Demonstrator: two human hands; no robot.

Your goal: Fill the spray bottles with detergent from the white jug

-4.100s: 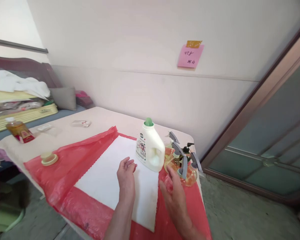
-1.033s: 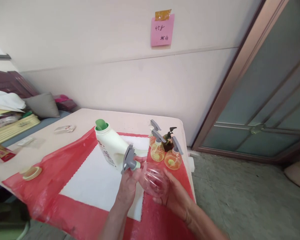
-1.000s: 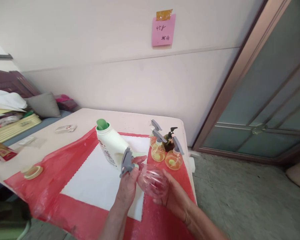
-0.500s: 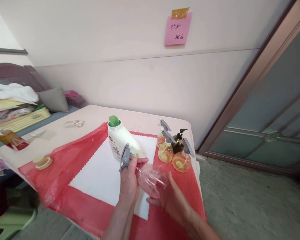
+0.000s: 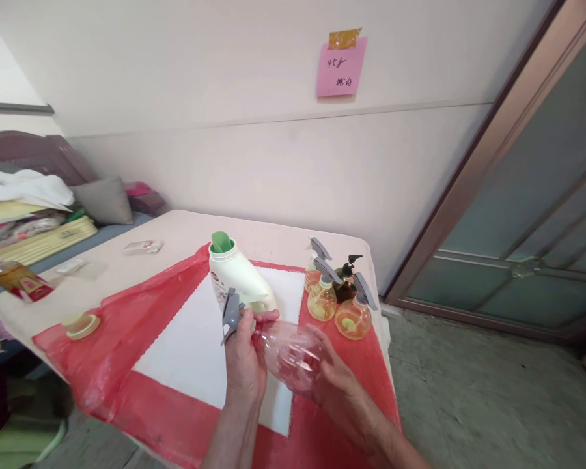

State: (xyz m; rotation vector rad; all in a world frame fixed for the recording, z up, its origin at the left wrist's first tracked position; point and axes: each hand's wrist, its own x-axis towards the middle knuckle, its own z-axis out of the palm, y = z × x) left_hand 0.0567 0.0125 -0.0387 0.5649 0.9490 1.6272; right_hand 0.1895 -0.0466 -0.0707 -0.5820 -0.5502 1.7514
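Spanning from the left hand (image 5: 247,365) to the right hand (image 5: 342,384), the clear spray bottle (image 5: 295,355) is tipped nearly sideways above the white mat (image 5: 185,352) and red sheet (image 5: 180,410). The left fingers grasp its neck by the grey spray head (image 5: 231,311); the right hand wraps the rounded base (some fingertips are hidden). Looking hollow, it should be light, its smooth, thin plastic perhaps slippery and easily dented; the neck seems the firmest hold.

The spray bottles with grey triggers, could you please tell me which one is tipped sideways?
The clear spray bottle, held between the left hand and right hand; the other three grey-triggered bottles stand upright.
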